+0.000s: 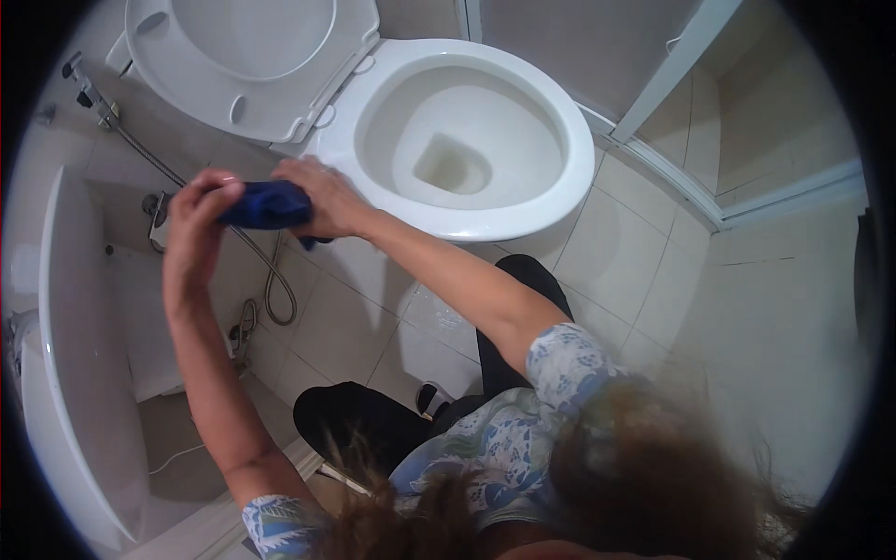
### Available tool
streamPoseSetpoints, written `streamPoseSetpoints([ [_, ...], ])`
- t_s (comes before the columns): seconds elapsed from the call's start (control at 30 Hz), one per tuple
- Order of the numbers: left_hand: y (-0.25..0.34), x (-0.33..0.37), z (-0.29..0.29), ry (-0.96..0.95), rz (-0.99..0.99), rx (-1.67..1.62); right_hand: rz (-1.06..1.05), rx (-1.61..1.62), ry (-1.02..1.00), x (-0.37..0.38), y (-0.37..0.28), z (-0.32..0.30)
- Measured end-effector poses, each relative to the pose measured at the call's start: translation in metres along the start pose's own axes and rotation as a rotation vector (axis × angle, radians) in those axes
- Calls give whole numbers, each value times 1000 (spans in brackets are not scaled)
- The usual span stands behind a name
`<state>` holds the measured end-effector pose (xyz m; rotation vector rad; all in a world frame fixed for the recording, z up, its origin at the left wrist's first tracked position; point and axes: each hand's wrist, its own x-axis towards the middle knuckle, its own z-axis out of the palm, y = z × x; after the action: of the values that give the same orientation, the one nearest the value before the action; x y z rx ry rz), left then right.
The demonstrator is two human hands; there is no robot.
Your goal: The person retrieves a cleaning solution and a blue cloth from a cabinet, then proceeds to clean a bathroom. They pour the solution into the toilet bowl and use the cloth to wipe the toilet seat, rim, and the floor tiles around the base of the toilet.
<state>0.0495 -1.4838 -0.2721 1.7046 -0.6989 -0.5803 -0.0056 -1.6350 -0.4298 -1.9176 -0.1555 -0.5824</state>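
Note:
Both hands hold a dark blue cloth (269,205), bunched up between them, left of the toilet. My left hand (199,219) pinches its left end, fingers curled over it. My right hand (322,194) is closed around the right end, its fingers partly blurred, and a scrap of the cloth hangs below the palm. The right forearm passes close by the near side of the white toilet bowl (481,227). Water stands at the bottom of the bowl. Its raised seat and lid (266,75) lean back at the upper left.
A bidet sprayer (84,89) hangs on the left wall, its metal hose (280,280) looping down toward the tiled floor (350,294). A white sink (70,364) curves along the left side. At the right runs a white-framed shower partition (677,177). My knees are bent below the bowl.

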Motion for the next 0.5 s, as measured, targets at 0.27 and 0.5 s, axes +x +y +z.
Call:
streamPoseSetpoints([
  [0.27,-76,-14,15,94,-325,-788,-296,-136,-242,45,-64,-22],
  [0.5,-47,50,108,66,-433,-1192,-542,5,58,19,-52,-80],
])
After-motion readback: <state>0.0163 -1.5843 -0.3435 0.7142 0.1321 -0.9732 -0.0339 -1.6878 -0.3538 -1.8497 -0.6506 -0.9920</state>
